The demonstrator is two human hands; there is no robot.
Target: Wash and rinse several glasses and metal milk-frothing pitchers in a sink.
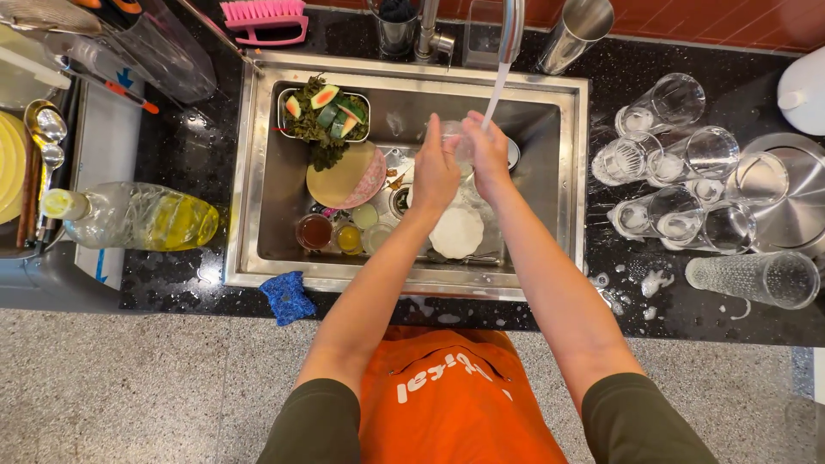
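Note:
Both my hands are over the steel sink (258,172), holding one clear drinking glass (455,140) between them under the water stream (497,94) falling from the tap (511,26). My left hand (434,170) wraps the glass from the left. My right hand (488,155) grips it from the right. Most of the glass is hidden by my fingers. Below my hands in the basin lie a white plate (457,232), a tan plate on a pink bowl (345,176) and small cups (314,232) holding coloured liquid.
A steel tray of green scraps and melon rinds (325,112) sits in the sink's back left. Several soapy clear glasses (679,155) lie on the black counter to the right, by a steel lid (782,193). A bottle of yellow liquid (137,217), a blue sponge (288,297) and a pink brush (266,19) are at left.

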